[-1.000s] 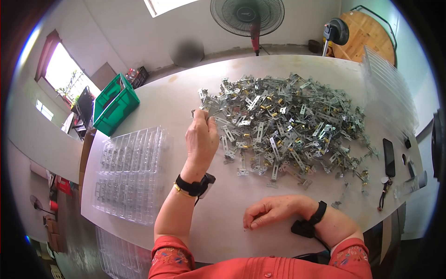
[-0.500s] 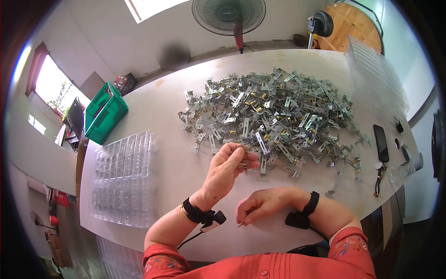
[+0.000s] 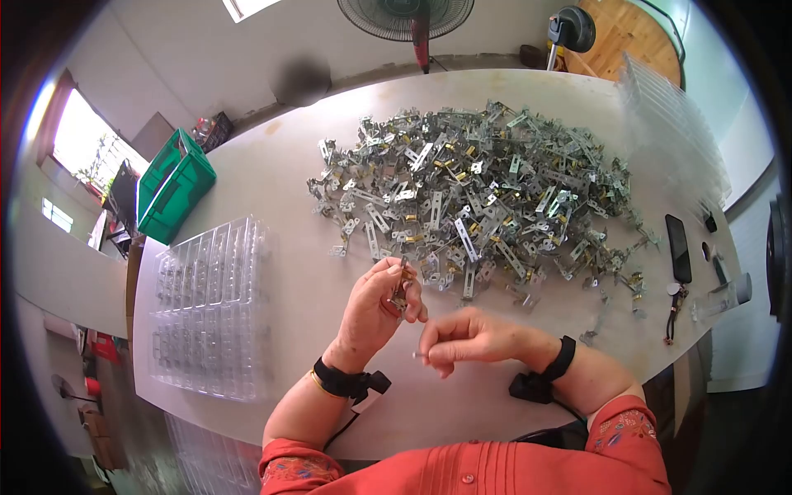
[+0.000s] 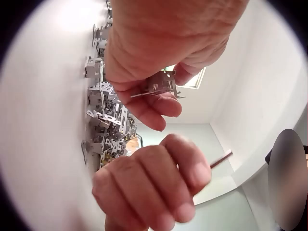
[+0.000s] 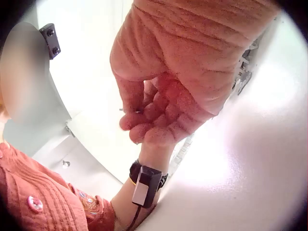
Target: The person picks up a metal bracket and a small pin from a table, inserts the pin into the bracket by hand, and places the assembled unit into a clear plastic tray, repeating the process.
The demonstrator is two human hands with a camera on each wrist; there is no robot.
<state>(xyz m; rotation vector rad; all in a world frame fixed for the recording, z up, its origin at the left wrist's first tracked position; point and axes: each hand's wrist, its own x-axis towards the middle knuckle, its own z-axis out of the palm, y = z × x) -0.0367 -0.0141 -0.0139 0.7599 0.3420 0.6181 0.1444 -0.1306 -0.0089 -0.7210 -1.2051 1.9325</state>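
My left hand (image 3: 367, 313) is raised over the front middle of the table and holds a small metal bracket (image 4: 162, 83) between thumb and fingers. That bracket has a boxy body with small holes and flat tabs. Just to the right and slightly lower, my right hand (image 3: 474, 337) has its fingers curled and pinches a thin, short metal pin (image 4: 221, 159). One end of the pin sticks out past the fingertips. Beyond both hands a wide heap of metal brackets (image 3: 474, 206), some with brass-coloured parts, spreads over the white table (image 3: 280, 181).
Clear plastic trays (image 3: 206, 313) with small parts in their slots lie at the left. A green crate (image 3: 177, 194) stands at the far left edge. On the right are a phone (image 3: 678, 247), a dark cord (image 3: 672, 318) and a stack of clear trays (image 3: 676, 132).
The left hand has come back from the heap's left edge with a bracket and turned it upright. The right hand has lifted and moved slightly forward, close to the left.
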